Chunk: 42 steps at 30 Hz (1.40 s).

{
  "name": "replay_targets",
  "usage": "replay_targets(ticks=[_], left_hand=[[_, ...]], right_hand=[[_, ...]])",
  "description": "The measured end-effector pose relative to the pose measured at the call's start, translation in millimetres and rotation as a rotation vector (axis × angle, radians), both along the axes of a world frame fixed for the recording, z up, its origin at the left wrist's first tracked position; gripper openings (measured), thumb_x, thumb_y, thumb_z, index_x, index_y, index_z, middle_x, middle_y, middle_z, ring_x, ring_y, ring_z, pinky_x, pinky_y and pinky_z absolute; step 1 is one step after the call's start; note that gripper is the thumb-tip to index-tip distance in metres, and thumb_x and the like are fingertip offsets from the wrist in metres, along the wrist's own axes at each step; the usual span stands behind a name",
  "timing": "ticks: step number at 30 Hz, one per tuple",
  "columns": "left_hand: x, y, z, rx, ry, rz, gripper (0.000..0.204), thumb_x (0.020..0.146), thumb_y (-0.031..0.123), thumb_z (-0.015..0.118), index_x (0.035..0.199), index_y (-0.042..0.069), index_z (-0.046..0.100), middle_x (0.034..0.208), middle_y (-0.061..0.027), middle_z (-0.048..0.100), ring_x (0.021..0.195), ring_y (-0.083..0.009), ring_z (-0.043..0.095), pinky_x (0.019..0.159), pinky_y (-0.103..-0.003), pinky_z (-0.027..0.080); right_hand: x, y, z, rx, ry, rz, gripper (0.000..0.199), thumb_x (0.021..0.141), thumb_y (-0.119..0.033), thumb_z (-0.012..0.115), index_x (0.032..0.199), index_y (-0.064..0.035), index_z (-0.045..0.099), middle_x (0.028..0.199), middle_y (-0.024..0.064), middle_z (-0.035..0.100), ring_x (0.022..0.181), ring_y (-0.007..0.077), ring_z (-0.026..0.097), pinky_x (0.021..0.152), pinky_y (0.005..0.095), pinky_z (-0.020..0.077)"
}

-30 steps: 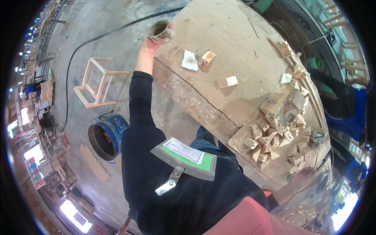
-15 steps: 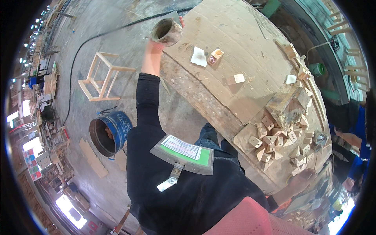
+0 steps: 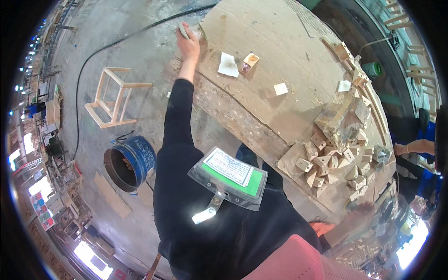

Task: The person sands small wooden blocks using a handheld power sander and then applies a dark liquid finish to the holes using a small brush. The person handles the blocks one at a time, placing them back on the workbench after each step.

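My left hand (image 3: 189,44) reaches far forward past the worktable's left edge, its fingers closed on a thin light-grey piece (image 3: 183,31) whose kind I cannot make out. On the cardboard to its right lie a torn white scrap (image 3: 228,65) and a wooden block with an orange-and-red hollow (image 3: 249,63). Farther right sits a pale drilled block (image 3: 280,89). My right hand (image 3: 363,211) is low at the right, close to a pile of drilled wooden corner blocks (image 3: 322,161). It is blurred, and its fingers cannot be read.
Left of me stand a small wooden frame (image 3: 119,95) and a blue metal bucket (image 3: 140,158) with brown pieces inside. A black hose (image 3: 93,58) crosses the floor. Wooden strips (image 3: 373,109) line the table's far right side. Another person's arm (image 3: 420,147) is at the right.
My left hand has turned and moved slightly down. The round, stained container seen in it before is no longer visible. My right hand stays low at the right.
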State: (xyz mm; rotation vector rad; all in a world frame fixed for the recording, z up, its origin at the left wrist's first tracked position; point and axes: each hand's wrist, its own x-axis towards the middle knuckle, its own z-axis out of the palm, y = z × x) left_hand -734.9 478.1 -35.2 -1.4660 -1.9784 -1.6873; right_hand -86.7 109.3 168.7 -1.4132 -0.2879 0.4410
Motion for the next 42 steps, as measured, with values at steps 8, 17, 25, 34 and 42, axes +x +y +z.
replay_targets(ticks=[8,17,25,34,42], left_hand=[[10.8,-25.1,-7.6,-0.054,0.125,-0.008,0.024,0.099,0.020,0.038,0.107,0.000,0.048,0.106,-0.0217,0.052,0.098,-0.0403,0.053,0.082,-0.045,0.042],[0.7,30.6,-12.5,0.046,0.014,0.092,0.023,0.098,0.017,0.040,0.111,0.000,0.045,0.104,-0.0214,0.053,0.095,-0.0412,0.054,0.082,-0.045,0.043],[2.9,-42.9,-1.7,-0.177,0.100,-0.126,0.024,0.097,0.016,0.040,0.115,0.001,0.047,0.105,-0.0196,0.056,0.095,-0.0392,0.058,0.082,-0.044,0.045],[54.6,85.3,26.5,0.067,0.070,-0.225,0.025,0.094,0.016,0.044,0.112,-0.001,0.051,0.108,-0.0178,0.057,0.100,-0.0345,0.058,0.085,-0.042,0.046],[96.7,93.9,-13.8,-0.140,0.089,-0.330,0.024,0.096,0.017,0.042,0.112,0.002,0.050,0.112,-0.0176,0.053,0.103,-0.0368,0.056,0.085,-0.042,0.047]], right_hand=[[-7.3,11.6,-1.7,0.007,0.007,0.047,0.030,0.095,-0.029,0.059,0.107,-0.0013,0.058,0.096,0.0045,0.061,0.087,0.0136,0.059,0.079,0.0250,0.0477],[-14.7,25.6,15.9,-0.078,-0.034,-0.044,0.029,0.096,-0.027,0.057,0.109,-0.0011,0.057,0.098,0.0053,0.061,0.089,0.0149,0.059,0.080,0.0255,0.0481],[-12.0,39.5,2.4,-0.071,0.001,0.008,0.028,0.096,-0.026,0.057,0.110,-0.0020,0.058,0.097,0.0045,0.061,0.090,0.0141,0.059,0.079,0.0245,0.0486],[-16.0,38.3,4.0,-0.064,0.027,-0.019,0.028,0.095,-0.027,0.058,0.109,-0.0022,0.059,0.096,0.0032,0.061,0.088,0.0136,0.059,0.077,0.0243,0.0480],[-1.7,11.4,9.3,-0.071,0.011,-0.120,0.029,0.094,-0.028,0.060,0.108,-0.0020,0.060,0.095,0.0039,0.061,0.088,0.0136,0.059,0.076,0.0249,0.0478]])
